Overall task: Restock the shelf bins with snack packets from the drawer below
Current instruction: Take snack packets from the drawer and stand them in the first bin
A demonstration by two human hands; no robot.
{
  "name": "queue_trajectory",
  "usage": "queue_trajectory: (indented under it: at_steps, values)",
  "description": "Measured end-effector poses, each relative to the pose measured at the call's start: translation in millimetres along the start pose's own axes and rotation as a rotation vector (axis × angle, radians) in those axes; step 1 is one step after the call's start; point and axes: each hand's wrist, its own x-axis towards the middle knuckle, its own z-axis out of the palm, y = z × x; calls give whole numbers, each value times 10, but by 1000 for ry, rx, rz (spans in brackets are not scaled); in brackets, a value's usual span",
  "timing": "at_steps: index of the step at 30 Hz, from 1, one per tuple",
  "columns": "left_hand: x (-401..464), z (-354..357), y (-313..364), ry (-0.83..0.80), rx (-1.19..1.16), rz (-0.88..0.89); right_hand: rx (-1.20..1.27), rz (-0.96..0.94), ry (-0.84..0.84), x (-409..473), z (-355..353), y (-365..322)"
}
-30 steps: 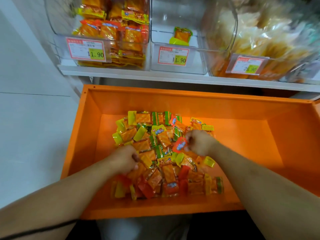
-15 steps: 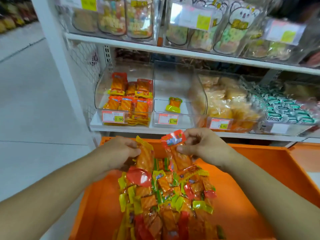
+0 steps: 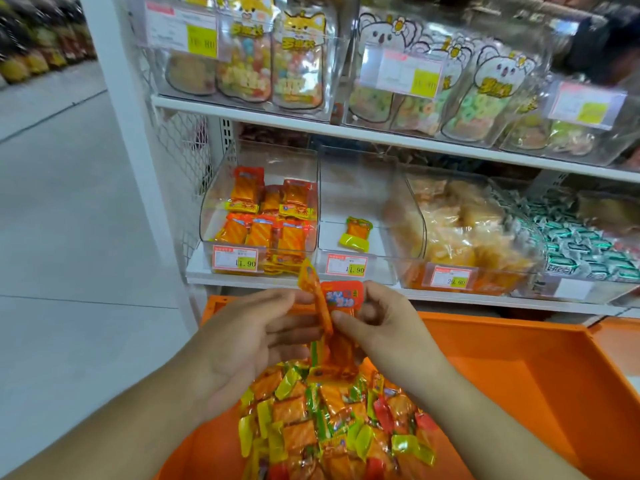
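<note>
Just below the shelf edge, my hands meet over the orange drawer [image 3: 519, 375]. My right hand [image 3: 388, 327] pinches a red-topped snack packet [image 3: 343, 297] between thumb and forefinger. An orange and yellow packet [image 3: 311, 289] stands edge-on between the thumb and nearly straight fingers of my left hand [image 3: 252, 337]. More packets hang under both hands. A pile of orange, yellow and green packets [image 3: 329, 420] lies in the drawer. The middle shelf bin [image 3: 356, 271] holds a single packet [image 3: 356, 232]. The left bin [image 3: 207, 216] is stacked with orange packets.
A bin of pale yellow snacks [image 3: 467, 233] and one of green-wrapped sweets [image 3: 581, 244] stand to the right. The upper shelf [image 3: 311, 124] carries clear bins of candy pouches. A white upright [image 3: 131, 133] borders the shelf on the left, with grey floor beyond.
Both hands left the pile with packets, rose toward the shelf edge and drew together. The view tilted up from the drawer to the shelves.
</note>
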Motion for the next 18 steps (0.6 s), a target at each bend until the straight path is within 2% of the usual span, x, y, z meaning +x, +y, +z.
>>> queue_trajectory:
  at_steps: [4,9,15,18]
  values:
    - [121,11,-116,57,196,59,193,87,-17,52,67,-31]
    - [215,-22,-108,84,283,44,248,143,-39,94,84,-29]
    - [278,-115,32,156,181,121,382,179,-72,114,41,-43]
    - [279,-185,136,200,93,155,376,181,1,114,36,-8]
